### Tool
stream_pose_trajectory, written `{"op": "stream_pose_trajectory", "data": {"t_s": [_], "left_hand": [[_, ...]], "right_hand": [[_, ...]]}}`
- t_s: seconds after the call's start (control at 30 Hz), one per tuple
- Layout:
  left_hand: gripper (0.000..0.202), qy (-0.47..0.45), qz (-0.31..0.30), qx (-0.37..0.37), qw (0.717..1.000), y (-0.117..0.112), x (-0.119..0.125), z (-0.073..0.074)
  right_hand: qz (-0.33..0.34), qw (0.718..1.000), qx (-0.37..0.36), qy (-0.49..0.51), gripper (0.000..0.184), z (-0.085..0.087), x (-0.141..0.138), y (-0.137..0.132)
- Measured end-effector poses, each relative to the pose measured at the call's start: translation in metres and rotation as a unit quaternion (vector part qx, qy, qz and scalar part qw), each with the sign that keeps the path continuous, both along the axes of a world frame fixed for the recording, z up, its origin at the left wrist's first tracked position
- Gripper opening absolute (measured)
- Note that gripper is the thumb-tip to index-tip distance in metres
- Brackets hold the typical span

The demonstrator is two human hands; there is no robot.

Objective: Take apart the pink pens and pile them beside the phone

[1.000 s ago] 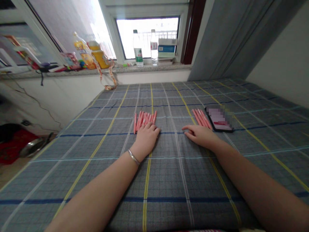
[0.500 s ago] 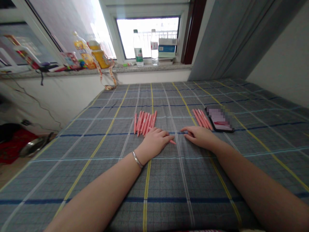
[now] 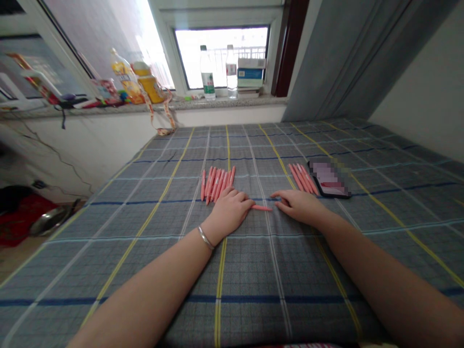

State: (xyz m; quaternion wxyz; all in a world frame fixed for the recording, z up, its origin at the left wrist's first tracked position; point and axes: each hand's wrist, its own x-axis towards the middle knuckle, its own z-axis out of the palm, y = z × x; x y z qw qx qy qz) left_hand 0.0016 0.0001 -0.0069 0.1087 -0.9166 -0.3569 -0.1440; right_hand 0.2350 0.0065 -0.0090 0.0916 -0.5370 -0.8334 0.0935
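My left hand (image 3: 231, 209), with a silver bangle at the wrist, is closed on a pink pen (image 3: 261, 208). The pen's free end sticks out to the right, toward my other hand. Just beyond my left hand lies a row of several pink pens (image 3: 218, 182), side by side. My right hand (image 3: 295, 205) rests on the checked cloth with nothing in it, thumb and forefinger apart and pointing left, near the held pen's tip but not touching it. A second, smaller group of pink pens (image 3: 303, 179) lies beyond my right hand.
A phone (image 3: 330, 180) with a blurred screen lies right of the smaller pen group. The grey checked cloth (image 3: 145, 270) covers the wide surface. On the windowsill stand a green-capped bottle (image 3: 208, 77), a clear bottle (image 3: 231, 75), stacked boxes (image 3: 251, 75) and yellow bottles (image 3: 150, 84).
The pen in my left hand has turned, its free end swinging up and reaching further right. My left fingers have shifted slightly. My right hand has stayed in place.
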Motion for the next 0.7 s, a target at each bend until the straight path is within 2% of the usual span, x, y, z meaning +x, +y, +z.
{"op": "stream_pose_trajectory", "data": {"t_s": [0.2, 0.3, 0.4, 0.53, 0.7], "left_hand": [[0.03, 0.02, -0.023, 0.011, 0.999, -0.002, 0.003, 0.0], [0.032, 0.018, -0.03, 0.012, 0.999, -0.003, 0.004, -0.001], [0.033, 0.012, -0.028, 0.0, 1.0, -0.005, 0.004, 0.0], [0.035, 0.01, -0.001, -0.026, 1.0, -0.009, 0.004, 0.003], [0.033, 0.017, 0.018, -0.038, 0.999, -0.009, 0.004, 0.004]], "right_hand": [[0.063, 0.992, 0.01, 0.105, 0.032, -0.002, -0.008, -0.002], [0.104, 0.984, -0.02, 0.143, 0.031, -0.001, -0.016, -0.008], [0.111, 0.977, -0.058, 0.172, 0.031, 0.0, -0.023, -0.013], [0.118, 0.974, -0.067, 0.179, 0.029, 0.0, -0.025, -0.015], [0.114, 0.983, -0.065, 0.13, 0.025, 0.001, -0.025, -0.014]]}}
